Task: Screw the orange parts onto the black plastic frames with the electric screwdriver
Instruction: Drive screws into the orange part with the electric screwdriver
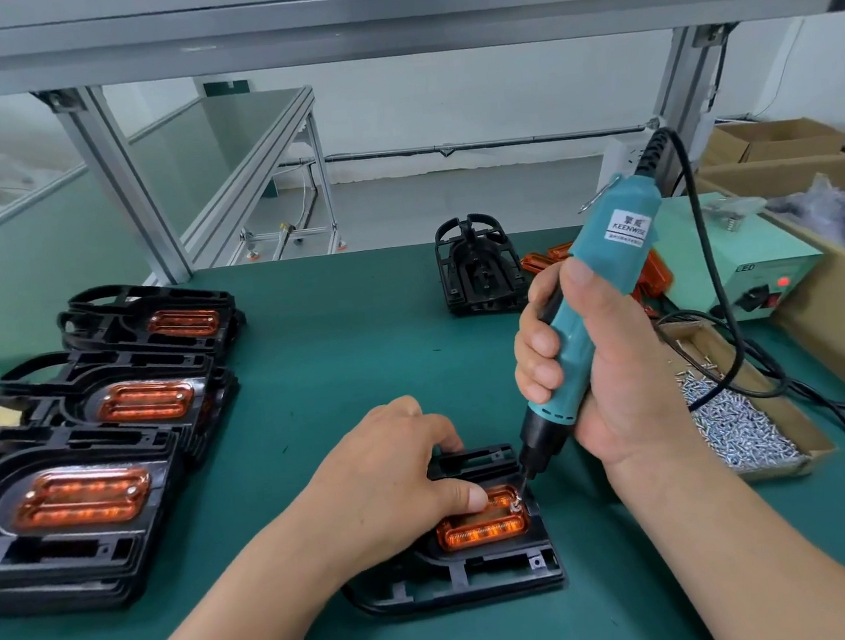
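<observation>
Left hand [399,476] clamps the translucent orange plastic part [482,529] into the near black plastic frame [486,574]. Thumb on top, fingers curled over the frame's far edge, likely to keep it seated against bit torque. Right hand [618,388] fist-grips the teal electric screwdriver [626,230] near upright, bit on the screw at the part's right end. Cardboard box of silver screws [740,426] sits just right, in easy reach. Finished frame stacks [81,499] on the left. Driver label reads "KEENWISE". Pale green power box [755,257], far right, is marked "LED".
</observation>
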`<state>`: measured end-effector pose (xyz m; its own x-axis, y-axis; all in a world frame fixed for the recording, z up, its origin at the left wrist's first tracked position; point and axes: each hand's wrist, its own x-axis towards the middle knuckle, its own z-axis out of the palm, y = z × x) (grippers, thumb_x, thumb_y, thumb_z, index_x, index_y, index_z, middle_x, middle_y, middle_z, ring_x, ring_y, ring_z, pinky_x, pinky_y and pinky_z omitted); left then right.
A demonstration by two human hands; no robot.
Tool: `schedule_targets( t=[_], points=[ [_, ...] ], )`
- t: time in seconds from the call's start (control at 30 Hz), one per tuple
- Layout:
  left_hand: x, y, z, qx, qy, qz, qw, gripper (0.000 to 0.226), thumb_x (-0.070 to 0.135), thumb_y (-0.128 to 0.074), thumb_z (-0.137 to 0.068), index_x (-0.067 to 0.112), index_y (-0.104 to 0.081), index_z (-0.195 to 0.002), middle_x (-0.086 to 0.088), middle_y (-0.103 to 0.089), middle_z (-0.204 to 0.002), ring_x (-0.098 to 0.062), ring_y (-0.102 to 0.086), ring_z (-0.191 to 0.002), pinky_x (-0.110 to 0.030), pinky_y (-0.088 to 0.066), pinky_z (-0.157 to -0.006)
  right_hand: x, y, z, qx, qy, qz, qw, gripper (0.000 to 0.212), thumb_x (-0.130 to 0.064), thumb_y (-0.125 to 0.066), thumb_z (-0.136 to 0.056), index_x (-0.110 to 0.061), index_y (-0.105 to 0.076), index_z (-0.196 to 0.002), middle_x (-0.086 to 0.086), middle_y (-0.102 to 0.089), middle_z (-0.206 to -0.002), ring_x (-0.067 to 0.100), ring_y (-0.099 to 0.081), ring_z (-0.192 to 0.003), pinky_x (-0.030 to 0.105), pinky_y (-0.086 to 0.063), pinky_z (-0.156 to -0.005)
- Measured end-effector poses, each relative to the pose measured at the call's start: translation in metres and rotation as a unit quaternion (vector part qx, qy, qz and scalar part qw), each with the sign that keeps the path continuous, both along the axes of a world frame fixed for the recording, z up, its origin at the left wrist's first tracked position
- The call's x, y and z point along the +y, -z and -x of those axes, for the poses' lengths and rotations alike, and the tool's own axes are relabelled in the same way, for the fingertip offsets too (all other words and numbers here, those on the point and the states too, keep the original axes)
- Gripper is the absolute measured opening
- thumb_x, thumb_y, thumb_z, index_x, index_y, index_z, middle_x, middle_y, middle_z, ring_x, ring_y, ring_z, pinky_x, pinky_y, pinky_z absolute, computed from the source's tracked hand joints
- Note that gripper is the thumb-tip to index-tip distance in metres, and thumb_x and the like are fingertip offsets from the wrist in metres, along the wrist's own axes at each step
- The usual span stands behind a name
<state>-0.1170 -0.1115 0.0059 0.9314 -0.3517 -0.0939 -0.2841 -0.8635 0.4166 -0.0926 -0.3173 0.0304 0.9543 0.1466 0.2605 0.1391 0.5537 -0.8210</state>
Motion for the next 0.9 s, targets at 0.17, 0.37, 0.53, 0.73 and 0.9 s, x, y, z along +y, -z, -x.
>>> schedule_targets(
  t=[0.17, 0.37, 0.53, 0.73, 0.9],
  points=[
    [-0.001, 0.000, -0.001, 0.006, -0.003, 0.001, 1.000, 0.046, 0.065, -0.076, -0.081, 0.038, -0.065, -0.117, 0.015, -0.048, -0.097, -0.008, -0.049, -0.099, -0.036, -0.049, -0.089, 0.005, -0.006, 0.008, -0.040, -0.039, 0.036, 0.998, 0.051, -0.057, -0.085, -0.081, -0.015, -0.061, -0.095, 0.006, -0.049, -0.066, 0.016, -0.046, -0.045, 0.027, -0.043, -0.047],
    [-0.002, 0.000, -0.001, 0.007, -0.009, 0.009, 1.000, 0.039, 0.061, -0.079, -0.080, 0.037, -0.066, -0.109, 0.013, -0.049, -0.094, -0.006, -0.049, -0.094, -0.035, -0.049, -0.086, 0.017, -0.010, 0.021, -0.105, -0.064, 0.094, 0.988, 0.046, -0.055, -0.083, -0.086, -0.016, -0.062, -0.096, 0.008, -0.051, -0.068, 0.018, -0.049, -0.047, 0.028, -0.045, -0.050],
    [-0.003, -0.001, -0.001, 0.011, -0.015, 0.011, 1.000, 0.040, 0.061, -0.080, -0.080, 0.036, -0.066, -0.108, 0.014, -0.051, -0.095, -0.006, -0.052, -0.094, -0.037, -0.051, -0.088, 0.018, -0.009, 0.021, -0.108, -0.064, 0.105, 0.987, 0.044, -0.055, -0.083, -0.086, -0.016, -0.065, -0.095, 0.007, -0.051, -0.068, 0.018, -0.049, -0.047, 0.028, -0.045, -0.050],
    [-0.003, -0.002, -0.001, 0.026, -0.009, 0.015, 1.000, 0.038, 0.058, -0.080, -0.081, 0.038, -0.065, -0.111, 0.014, -0.053, -0.100, -0.009, -0.055, -0.100, -0.039, -0.051, -0.093, 0.023, -0.005, 0.020, -0.135, -0.088, 0.130, 0.978, 0.053, -0.048, -0.079, -0.094, -0.003, -0.053, -0.086, 0.015, -0.044, -0.062, 0.021, -0.046, -0.047, 0.028, -0.045, -0.051],
    [-0.003, -0.002, -0.001, 0.035, -0.008, 0.022, 0.999, 0.037, 0.055, -0.080, -0.082, 0.037, -0.064, -0.110, 0.014, -0.056, -0.106, -0.011, -0.057, -0.105, -0.040, -0.051, -0.095, 0.024, -0.001, 0.017, -0.135, -0.084, 0.155, 0.975, 0.056, -0.045, -0.077, -0.096, -0.001, -0.049, -0.076, 0.017, -0.043, -0.058, 0.024, -0.045, -0.045, 0.030, -0.044, -0.051]
  ],
)
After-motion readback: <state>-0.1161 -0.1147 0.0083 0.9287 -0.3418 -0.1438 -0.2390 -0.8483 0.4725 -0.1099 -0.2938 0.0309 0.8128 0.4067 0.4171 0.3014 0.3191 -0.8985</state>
